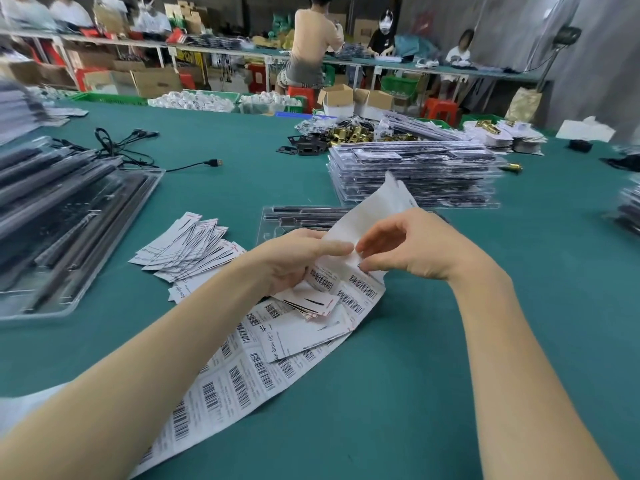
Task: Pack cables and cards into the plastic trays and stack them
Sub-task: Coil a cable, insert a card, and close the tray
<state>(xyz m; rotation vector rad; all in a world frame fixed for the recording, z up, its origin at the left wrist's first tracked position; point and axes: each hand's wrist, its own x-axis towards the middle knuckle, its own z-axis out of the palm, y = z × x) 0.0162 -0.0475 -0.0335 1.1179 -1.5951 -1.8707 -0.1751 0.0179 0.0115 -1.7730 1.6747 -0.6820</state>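
Meanwhile each grip, left hand [294,261] and right hand [412,247], pinches the label sheet [242,368] (bar-filled tray [301,216] behind).

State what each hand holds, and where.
Left hand grips the barcode label sheet at its folded-up part; right hand fingers pinch a label there.

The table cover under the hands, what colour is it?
Plain teal green table cover, clearest in the head view.

One white card [298,336] under the hands reads "Grow Light" sideways (its first word is cut off). The label sheet [242,379] carries rows of barcodes, their small print too blurred to read.
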